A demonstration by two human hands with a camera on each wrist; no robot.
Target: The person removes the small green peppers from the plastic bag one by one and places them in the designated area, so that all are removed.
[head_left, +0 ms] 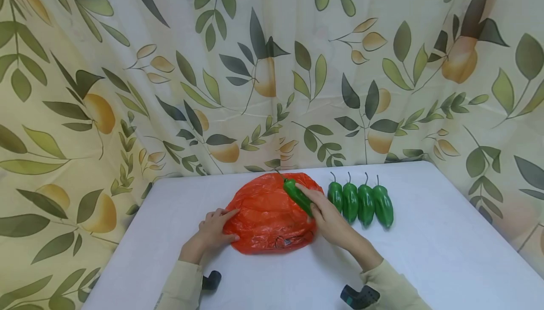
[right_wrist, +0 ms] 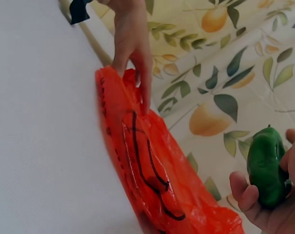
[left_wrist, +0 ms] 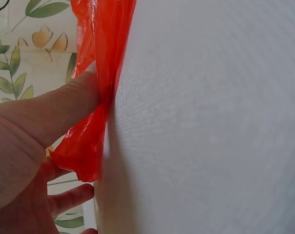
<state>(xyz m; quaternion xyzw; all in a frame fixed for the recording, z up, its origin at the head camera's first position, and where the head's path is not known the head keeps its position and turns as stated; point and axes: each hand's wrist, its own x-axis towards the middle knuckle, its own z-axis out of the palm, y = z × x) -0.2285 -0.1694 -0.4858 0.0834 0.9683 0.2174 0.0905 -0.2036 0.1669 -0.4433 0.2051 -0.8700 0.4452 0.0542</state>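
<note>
A crumpled red plastic bag lies on the white table. At its left edge rests my left hand, thumb and index finger apart and fairly straight on the film. In the left wrist view the thumb presses against the bag. Above the bag's right part, my right hand grips a glossy green chili pepper, its stem pointing up and left. The same pepper shows between thumb and fingers in the right wrist view. Several similar green peppers lie in a row to the right.
The white table runs up to a leaf-and-fruit patterned curtain at the back and sides. Black devices sit by both wrists. Dark printing marks the bag's near side.
</note>
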